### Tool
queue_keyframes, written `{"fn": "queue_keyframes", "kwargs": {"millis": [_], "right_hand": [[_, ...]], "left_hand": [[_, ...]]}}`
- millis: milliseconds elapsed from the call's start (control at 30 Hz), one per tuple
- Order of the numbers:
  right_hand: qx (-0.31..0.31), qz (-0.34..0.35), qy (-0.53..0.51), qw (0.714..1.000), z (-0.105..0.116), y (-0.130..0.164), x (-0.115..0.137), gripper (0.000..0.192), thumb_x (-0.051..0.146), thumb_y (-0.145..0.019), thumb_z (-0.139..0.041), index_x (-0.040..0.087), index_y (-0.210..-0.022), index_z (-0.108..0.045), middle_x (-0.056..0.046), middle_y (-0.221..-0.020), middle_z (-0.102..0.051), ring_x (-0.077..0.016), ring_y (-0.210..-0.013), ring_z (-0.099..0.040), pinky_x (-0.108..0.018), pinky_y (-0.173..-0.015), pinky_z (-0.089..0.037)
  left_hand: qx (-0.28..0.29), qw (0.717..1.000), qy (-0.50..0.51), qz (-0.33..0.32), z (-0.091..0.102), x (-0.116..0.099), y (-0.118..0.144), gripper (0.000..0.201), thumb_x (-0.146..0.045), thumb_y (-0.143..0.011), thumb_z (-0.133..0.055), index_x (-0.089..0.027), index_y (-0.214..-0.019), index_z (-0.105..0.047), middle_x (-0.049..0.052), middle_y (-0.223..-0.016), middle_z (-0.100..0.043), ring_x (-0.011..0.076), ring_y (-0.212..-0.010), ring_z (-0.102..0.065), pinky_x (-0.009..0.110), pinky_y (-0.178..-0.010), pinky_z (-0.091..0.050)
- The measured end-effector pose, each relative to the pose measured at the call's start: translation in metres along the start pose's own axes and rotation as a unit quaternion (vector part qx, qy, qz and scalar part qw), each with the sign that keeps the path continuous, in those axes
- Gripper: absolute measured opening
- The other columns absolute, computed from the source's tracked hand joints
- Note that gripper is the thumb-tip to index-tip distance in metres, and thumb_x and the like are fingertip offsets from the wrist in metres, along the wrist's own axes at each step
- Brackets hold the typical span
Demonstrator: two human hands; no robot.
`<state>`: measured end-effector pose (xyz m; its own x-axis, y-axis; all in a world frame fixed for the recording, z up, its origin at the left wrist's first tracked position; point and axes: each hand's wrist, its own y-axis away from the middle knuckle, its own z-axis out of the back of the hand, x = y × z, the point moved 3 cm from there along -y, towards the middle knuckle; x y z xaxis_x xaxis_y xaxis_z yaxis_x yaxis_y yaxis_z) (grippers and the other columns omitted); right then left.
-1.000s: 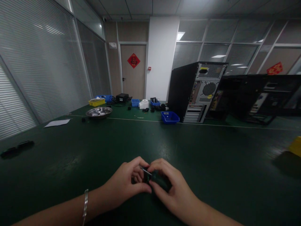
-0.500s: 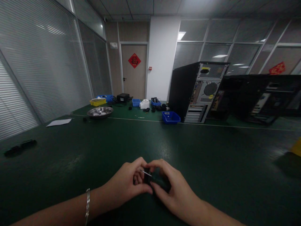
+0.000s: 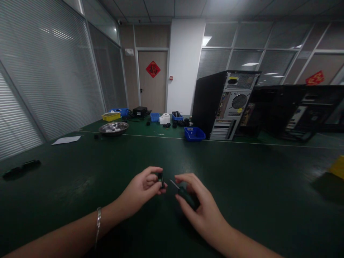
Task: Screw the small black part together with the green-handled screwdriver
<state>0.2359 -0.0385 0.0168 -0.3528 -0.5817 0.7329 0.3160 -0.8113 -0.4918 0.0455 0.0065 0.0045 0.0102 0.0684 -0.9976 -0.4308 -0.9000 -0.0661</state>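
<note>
- Left hand, bracelet on wrist, grip closed: thumb & fingertips pinch a small black part, held just above the dark green counter, near its front edge.
- Right hand grip closed round a small screwdriver w/ dark handle; thin metal tip points up-left toward the part, close to it but not touching.
- Doing it well, as I judge: keep the part pinched still, line the tip up straight w/ the fastener before pressing, turn w/ light fingertip force so the tip won't slip. Part is too small & dim to see any screw head.
- Writing: red diamond sign on far door bears a dark character, too blurred to read. Yellow sticker on the PC tower rear, unreadable. No brand seen on tool or part.
</note>
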Motion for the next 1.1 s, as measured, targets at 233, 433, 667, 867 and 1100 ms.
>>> {"fn": "queue_keyframes", "kwargs": {"millis": [233, 433, 667, 867, 1100], "right_hand": [[-0.004, -0.048, 0.002, 0.999, 0.005, -0.004, -0.006, 0.022, 0.011, -0.089, -0.056, 0.022, -0.108, -0.060, -0.005, -0.104, -0.059, -0.0205, -0.092, -0.057, -0.030, -0.076, -0.046], [0.022, -0.056, -0.007, 0.998, 0.005, -0.004, -0.009, 0.018, 0.012, -0.090, -0.057, 0.021, -0.105, -0.062, -0.003, -0.100, -0.061, -0.0194, -0.090, -0.059, -0.029, -0.079, -0.045], [0.013, -0.052, 0.004, 0.999, 0.003, -0.003, -0.011, 0.019, 0.013, -0.089, -0.058, 0.021, -0.105, -0.062, -0.003, -0.096, -0.062, -0.0187, -0.085, -0.059, -0.029, -0.075, -0.045], [0.016, -0.065, -0.001, 0.998, 0.004, -0.005, -0.011, 0.016, 0.015, -0.089, -0.057, 0.020, -0.103, -0.063, -0.004, -0.094, -0.062, -0.0205, -0.087, -0.061, -0.032, -0.078, -0.048], [0.026, -0.086, -0.049, 0.995, 0.002, -0.005, -0.010, 0.032, 0.015, -0.090, -0.058, 0.024, -0.121, -0.059, -0.005, -0.110, -0.064, -0.0216, -0.103, -0.060, -0.035, -0.090, -0.048]], "left_hand": [[-0.244, 0.964, 0.102, -0.031, 0.081, -0.001, -0.026, 0.016, -0.005, -0.089, -0.055, -0.012, -0.097, -0.067, 0.010, -0.103, -0.072, 0.0193, -0.097, -0.068, 0.030, -0.090, -0.052], [-0.417, 0.895, 0.143, -0.066, 0.135, 0.003, -0.027, 0.033, 0.002, -0.093, -0.036, -0.013, -0.082, -0.063, 0.005, -0.086, -0.067, 0.0106, -0.078, -0.066, 0.019, -0.073, -0.054], [-0.425, 0.891, 0.143, -0.072, 0.139, 0.002, -0.026, 0.034, 0.000, -0.094, -0.036, -0.013, -0.077, -0.064, 0.005, -0.083, -0.065, 0.0105, -0.074, -0.063, 0.018, -0.069, -0.053], [-0.274, 0.953, 0.125, -0.039, 0.078, 0.000, -0.020, 0.020, -0.006, -0.090, -0.050, -0.010, -0.093, -0.069, 0.008, -0.087, -0.069, 0.0170, -0.080, -0.063, 0.027, -0.076, -0.051], [-0.047, 0.999, 0.010, -0.014, 0.017, 0.001, -0.006, 0.030, -0.027, -0.094, -0.050, -0.017, -0.121, -0.059, 0.003, -0.080, -0.066, 0.0189, -0.076, -0.060, 0.032, -0.072, -0.047]]}}
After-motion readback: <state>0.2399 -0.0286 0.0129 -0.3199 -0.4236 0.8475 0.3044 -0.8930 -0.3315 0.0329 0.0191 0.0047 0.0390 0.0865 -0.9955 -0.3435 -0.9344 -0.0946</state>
